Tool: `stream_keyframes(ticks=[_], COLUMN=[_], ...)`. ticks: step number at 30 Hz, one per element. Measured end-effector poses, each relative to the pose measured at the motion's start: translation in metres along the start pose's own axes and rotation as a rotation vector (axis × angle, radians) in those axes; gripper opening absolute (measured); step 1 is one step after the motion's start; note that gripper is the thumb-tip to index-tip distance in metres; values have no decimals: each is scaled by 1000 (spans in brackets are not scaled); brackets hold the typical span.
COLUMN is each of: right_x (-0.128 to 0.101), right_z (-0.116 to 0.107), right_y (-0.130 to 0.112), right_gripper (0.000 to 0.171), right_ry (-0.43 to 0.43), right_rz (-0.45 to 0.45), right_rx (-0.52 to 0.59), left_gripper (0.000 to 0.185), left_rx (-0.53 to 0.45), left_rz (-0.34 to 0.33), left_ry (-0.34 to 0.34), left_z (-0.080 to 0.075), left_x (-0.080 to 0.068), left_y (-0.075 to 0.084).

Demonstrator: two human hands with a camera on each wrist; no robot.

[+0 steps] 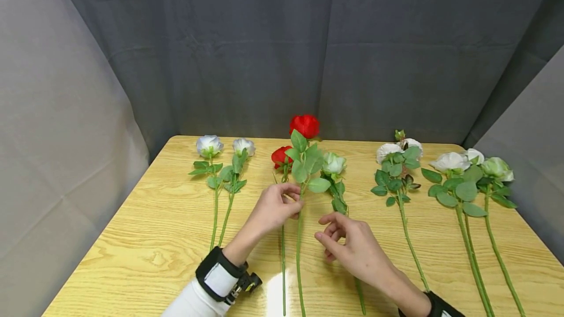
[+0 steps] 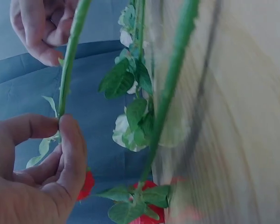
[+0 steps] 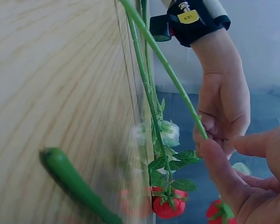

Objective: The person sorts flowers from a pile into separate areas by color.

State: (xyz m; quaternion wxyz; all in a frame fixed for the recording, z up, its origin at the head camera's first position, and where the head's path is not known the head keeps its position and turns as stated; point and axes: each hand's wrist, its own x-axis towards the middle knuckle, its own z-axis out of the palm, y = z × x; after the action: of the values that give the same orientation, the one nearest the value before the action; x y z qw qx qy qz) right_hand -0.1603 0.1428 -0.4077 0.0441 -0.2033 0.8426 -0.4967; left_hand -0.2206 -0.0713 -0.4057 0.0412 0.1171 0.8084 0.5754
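Observation:
My left hand (image 1: 277, 204) pinches the green stem of a red rose (image 1: 304, 126) between thumb and forefinger, just under its leaves. In the left wrist view that stem (image 2: 71, 56) stands off the table. To its right, my right hand (image 1: 357, 248) hovers with its fingers loosely bent and nothing between them; in the right wrist view its thumb and forefinger are apart beside the stem (image 3: 170, 70). A second red rose (image 1: 281, 157) lies on the table just left of the held one. A pale green rose (image 1: 333, 163) lies to the right, beyond my right hand.
Two pale lilac roses (image 1: 209, 146) lie at the left of the wooden table (image 1: 145, 238). On the right lie a stem of white roses (image 1: 388, 152), more white roses (image 1: 450, 162) and a light green rose (image 1: 497, 168). A dark grey curtain (image 1: 246, 62) hangs behind the table.

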Motion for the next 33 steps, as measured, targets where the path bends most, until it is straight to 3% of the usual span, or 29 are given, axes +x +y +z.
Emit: stream_keyframes(ticks=[20, 25, 33], right_x=[1, 1, 1], right_z=[-1, -3, -4], right_y=[4, 3, 3], right_gripper=[30, 28, 26], right_ry=[-3, -2, 1], right_rz=[-10, -22, -20], right_rx=[-83, -83, -90], left_gripper=[19, 24, 27], left_rx=[394, 486, 607], left_rz=[-64, -82, -44], left_ry=[-66, -68, -49], left_z=[-14, -12, -9], left_x=[-1, -1, 1], left_y=[-16, -18, -19])
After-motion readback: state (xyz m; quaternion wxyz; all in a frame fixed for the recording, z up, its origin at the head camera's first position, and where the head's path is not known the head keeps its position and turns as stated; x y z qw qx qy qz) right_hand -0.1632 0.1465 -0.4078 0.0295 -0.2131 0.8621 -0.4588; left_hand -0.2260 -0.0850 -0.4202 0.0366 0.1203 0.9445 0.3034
